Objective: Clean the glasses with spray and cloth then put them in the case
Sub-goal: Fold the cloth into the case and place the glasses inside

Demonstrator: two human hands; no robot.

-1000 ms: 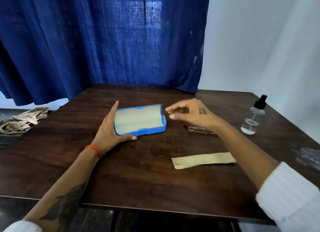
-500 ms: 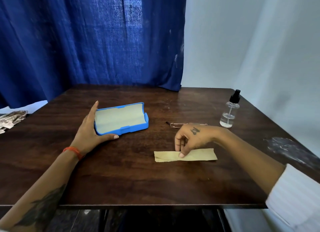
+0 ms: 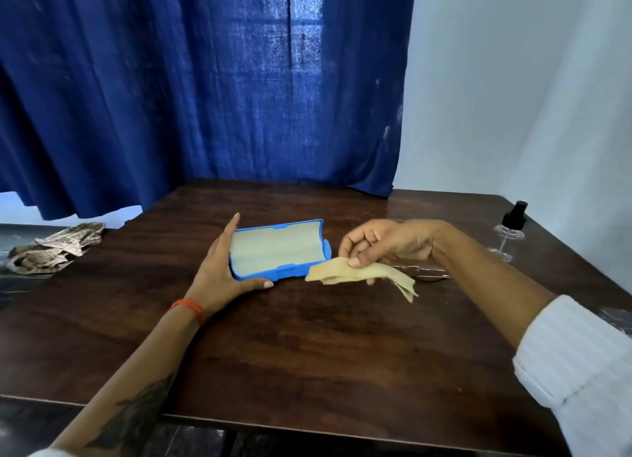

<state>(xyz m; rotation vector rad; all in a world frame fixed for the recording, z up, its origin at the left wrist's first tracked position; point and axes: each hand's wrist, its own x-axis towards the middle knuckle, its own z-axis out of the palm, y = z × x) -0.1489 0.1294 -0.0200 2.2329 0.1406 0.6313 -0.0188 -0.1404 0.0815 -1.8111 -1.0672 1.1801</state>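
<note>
An open blue glasses case with a pale lining lies on the dark wooden table. My left hand cups its left end, thumb along the front edge. My right hand pinches a beige cleaning cloth, lifted just right of the case, one end drooping towards the table. The glasses lie flat behind my right wrist, mostly hidden. A clear spray bottle with a black top stands at the far right.
A blue curtain hangs behind the table, with a white wall to the right. A crumpled patterned cloth lies off the table's left side. The near table edge runs below my forearms.
My right hand went from beside the case down to the cloth, took hold of it and has lifted it left towards the case. The left hand has stayed on the case.
</note>
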